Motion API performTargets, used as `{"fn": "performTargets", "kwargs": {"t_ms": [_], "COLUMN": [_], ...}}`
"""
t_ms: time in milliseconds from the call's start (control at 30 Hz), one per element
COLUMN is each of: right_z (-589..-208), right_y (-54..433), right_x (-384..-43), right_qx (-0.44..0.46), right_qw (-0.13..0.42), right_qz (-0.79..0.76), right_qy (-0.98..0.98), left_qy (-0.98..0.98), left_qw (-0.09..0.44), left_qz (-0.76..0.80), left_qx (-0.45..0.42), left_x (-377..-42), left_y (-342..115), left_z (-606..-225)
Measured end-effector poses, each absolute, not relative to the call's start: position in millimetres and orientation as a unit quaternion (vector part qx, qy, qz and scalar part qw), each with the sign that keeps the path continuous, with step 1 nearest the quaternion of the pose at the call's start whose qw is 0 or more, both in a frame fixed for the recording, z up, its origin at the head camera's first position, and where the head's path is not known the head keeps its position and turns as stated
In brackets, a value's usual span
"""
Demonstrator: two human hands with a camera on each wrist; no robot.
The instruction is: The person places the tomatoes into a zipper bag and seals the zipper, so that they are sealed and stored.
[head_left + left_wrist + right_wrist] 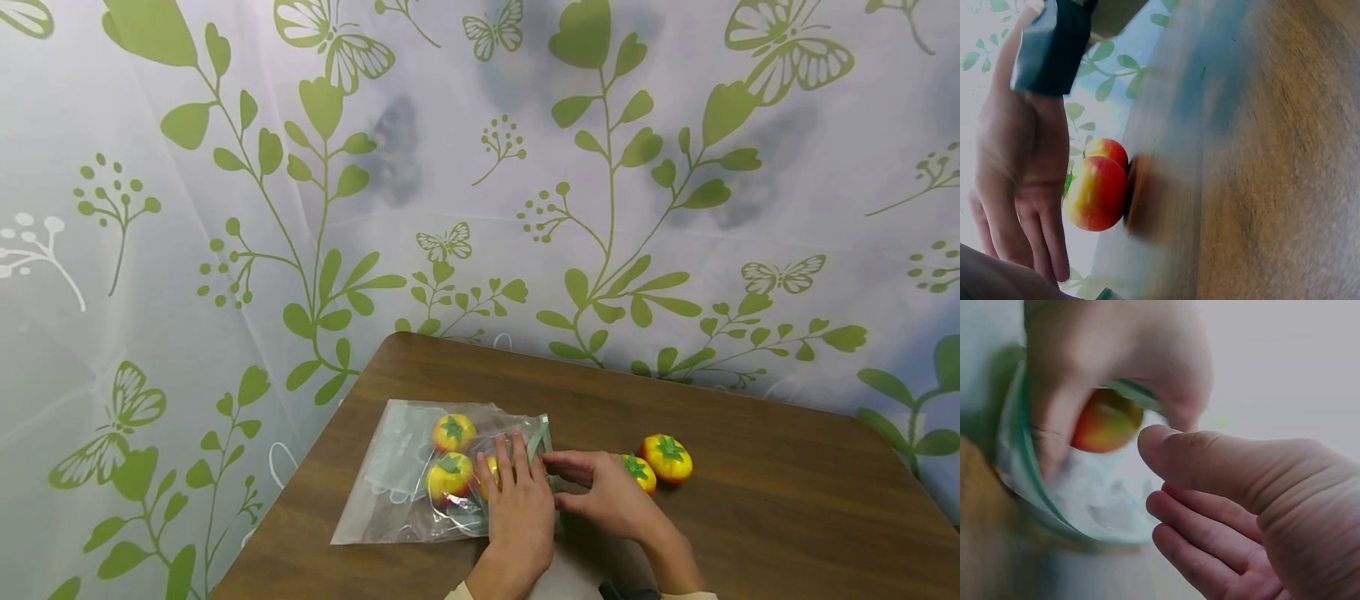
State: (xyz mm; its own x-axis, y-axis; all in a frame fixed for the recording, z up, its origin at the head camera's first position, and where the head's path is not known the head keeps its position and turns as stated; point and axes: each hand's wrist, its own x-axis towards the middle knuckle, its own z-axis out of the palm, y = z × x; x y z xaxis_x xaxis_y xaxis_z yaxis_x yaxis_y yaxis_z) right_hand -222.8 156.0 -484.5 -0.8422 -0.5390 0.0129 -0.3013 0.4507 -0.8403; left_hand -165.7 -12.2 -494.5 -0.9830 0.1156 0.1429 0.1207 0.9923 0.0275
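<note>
Clear plastic bag point(401, 483), crinkled, flat; left hand point(519, 510) palm down at its mouth, fingers straight and spread, grip unclosed. Right hand point(609, 493) at the left's 3 o'clock, thumb parted from softly bent fingers; grip loose. In bag: three glossy, round fruits point(450, 477), two at the left hand's 10 o'clock, one partly under its fingers. Two loose fruits point(667, 458), right hand's 2 o'clock, on wood-grained bench point(772, 492).

Fruits point(667, 460) yellow blending to red with green star-shaped tops, bag point(375, 504) clear with a green zip edge point(539, 435), table point(757, 533) brown wood-grain, backdrop point(457, 179) pale grey-white printed with green leaves, sprigs and butterflies, cuffs point(459, 592) cream.
</note>
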Motion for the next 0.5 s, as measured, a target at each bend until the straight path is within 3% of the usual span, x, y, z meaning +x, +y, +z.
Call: {"fn": "performTargets", "kwargs": {"t_ms": [300,500], "right_z": [-454,-444], "right_y": [195,222], "right_x": [-208,-201], "right_qx": [-0.222,-0.188], "right_qw": [0.106,0.045], "right_qz": [-0.443,-0.410], "right_qy": [0.862,0.891], "left_qy": [-0.997,-0.995], "left_qw": [0.057,0.085], "left_qz": [-0.004,-0.007], "left_qx": [-0.059,-0.055], "left_x": [-166,-166], "left_y": [-11,-11], "left_z": [-497,-497]}}
